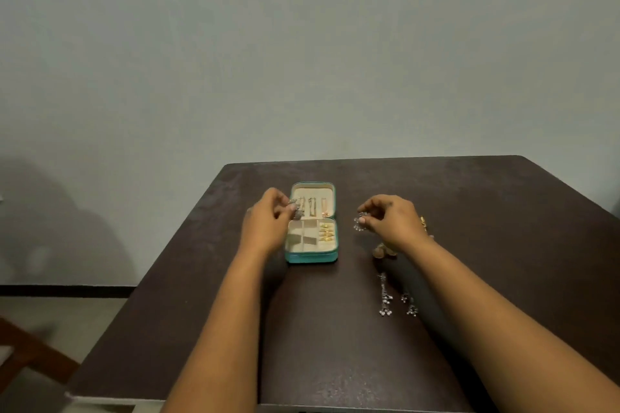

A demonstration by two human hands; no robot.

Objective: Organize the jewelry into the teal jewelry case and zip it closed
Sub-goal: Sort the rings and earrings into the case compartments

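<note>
Teal jewelry case (312, 256) open flat on dark bench (335, 345); left hand (265, 221) grip pinched on silver earring (296, 209) at lid edge, right hand (389, 218) grip pinched on its sparkly match (359, 223) beside case; seat each slowly, avoiding snags.

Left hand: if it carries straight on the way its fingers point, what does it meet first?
The left hand, pinching a silver earring, points right and slightly away, so it would probably first meet the open teal jewelry case at its lid's left edge; depth is unclear.
</note>
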